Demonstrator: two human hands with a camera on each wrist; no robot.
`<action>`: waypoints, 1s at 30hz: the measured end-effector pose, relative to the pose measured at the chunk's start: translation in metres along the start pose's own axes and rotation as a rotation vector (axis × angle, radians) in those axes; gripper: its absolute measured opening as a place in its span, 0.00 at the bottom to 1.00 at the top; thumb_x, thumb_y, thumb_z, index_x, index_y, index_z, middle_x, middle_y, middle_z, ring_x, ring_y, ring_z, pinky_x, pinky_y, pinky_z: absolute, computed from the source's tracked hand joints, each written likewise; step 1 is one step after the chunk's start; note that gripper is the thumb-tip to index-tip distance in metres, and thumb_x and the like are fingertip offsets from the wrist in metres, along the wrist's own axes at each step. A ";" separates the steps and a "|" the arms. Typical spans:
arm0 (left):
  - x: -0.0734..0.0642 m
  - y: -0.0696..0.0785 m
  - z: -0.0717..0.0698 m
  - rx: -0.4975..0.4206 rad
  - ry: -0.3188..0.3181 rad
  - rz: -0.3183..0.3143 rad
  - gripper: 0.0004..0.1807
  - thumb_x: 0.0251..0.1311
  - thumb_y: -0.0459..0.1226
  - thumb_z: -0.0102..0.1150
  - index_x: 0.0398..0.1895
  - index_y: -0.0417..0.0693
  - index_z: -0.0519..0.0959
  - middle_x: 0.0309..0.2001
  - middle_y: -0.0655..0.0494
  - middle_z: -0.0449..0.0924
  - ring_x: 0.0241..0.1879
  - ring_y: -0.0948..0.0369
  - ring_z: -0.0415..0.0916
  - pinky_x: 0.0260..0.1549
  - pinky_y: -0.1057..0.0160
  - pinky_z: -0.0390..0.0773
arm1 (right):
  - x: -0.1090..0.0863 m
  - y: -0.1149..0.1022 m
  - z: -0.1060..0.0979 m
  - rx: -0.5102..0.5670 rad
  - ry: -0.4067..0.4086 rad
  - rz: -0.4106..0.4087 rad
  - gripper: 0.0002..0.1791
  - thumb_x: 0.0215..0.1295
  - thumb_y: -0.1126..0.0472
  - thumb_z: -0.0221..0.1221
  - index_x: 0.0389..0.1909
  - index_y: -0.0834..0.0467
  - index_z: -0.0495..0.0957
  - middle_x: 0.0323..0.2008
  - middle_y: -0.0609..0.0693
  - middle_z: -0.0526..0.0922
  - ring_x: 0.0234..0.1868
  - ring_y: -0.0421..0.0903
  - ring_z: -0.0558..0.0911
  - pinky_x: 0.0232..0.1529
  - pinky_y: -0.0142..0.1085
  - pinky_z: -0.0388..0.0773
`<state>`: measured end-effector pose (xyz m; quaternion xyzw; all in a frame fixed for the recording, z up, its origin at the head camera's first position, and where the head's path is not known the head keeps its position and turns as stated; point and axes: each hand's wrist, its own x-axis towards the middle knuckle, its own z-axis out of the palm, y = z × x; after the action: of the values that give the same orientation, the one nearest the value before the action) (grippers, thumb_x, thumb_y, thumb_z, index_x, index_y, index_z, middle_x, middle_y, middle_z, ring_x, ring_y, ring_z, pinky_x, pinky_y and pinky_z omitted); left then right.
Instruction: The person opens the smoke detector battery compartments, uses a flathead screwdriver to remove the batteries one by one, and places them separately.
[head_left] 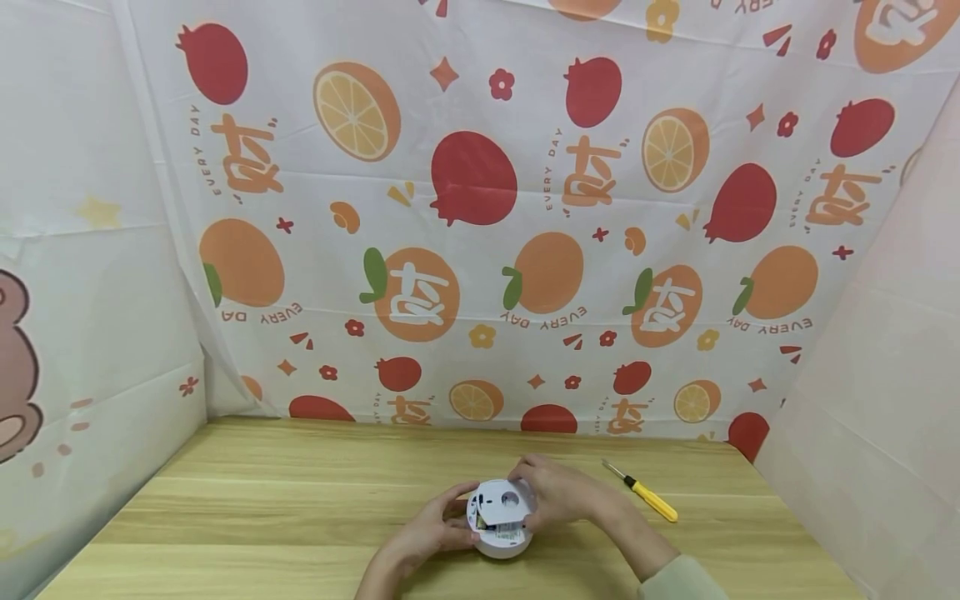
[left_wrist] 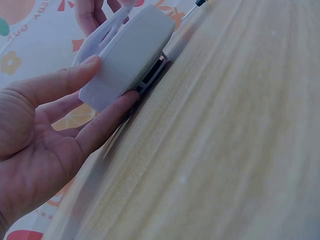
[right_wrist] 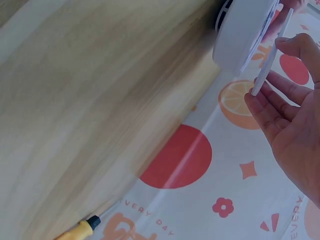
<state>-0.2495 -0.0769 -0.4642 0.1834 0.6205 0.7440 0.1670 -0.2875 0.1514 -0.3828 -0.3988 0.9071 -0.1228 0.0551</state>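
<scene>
We find the fingers of the left hand wrapped about the left side of the round white device, the thumb pressed to its side wall. We observe the right hand pinching a flat white cover above the device's upper face. The cover sits tilted over that face, and the right wrist view shows a gap between the two; we cannot tell whether its opposite edge touches the device. A round hole shows in the cover. Below the cover's near edge we note a printed label on the device. The device is on or just over the wood-grained counter; we cannot confirm contact beneath. To the right of the device, well apart from it, we record a screwdriver with a yellow handle and metal shaft. A pale green sleeve covers part of the forearm right of the device. Beyond the device hangs a white cloth printed with fruit and lettering.
</scene>
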 end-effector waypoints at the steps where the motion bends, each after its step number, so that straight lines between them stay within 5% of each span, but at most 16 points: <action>1: 0.000 0.000 0.000 0.002 0.000 0.002 0.41 0.48 0.20 0.59 0.66 0.30 0.52 0.55 0.36 0.64 0.51 0.47 0.69 0.44 0.58 0.77 | 0.000 0.001 -0.001 -0.006 0.001 0.003 0.31 0.42 0.55 0.70 0.51 0.56 0.74 0.47 0.43 0.70 0.45 0.37 0.71 0.47 0.30 0.73; 30: 0.000 0.000 0.000 0.023 0.021 0.000 0.41 0.45 0.19 0.58 0.66 0.30 0.53 0.55 0.33 0.63 0.51 0.45 0.68 0.44 0.57 0.77 | -0.016 0.050 -0.018 -0.005 0.093 0.111 0.27 0.43 0.59 0.69 0.47 0.62 0.75 0.42 0.49 0.71 0.40 0.45 0.69 0.39 0.35 0.74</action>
<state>-0.2496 -0.0770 -0.4647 0.1776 0.6306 0.7387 0.1586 -0.3153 0.1990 -0.3785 -0.3417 0.9298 -0.1357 0.0187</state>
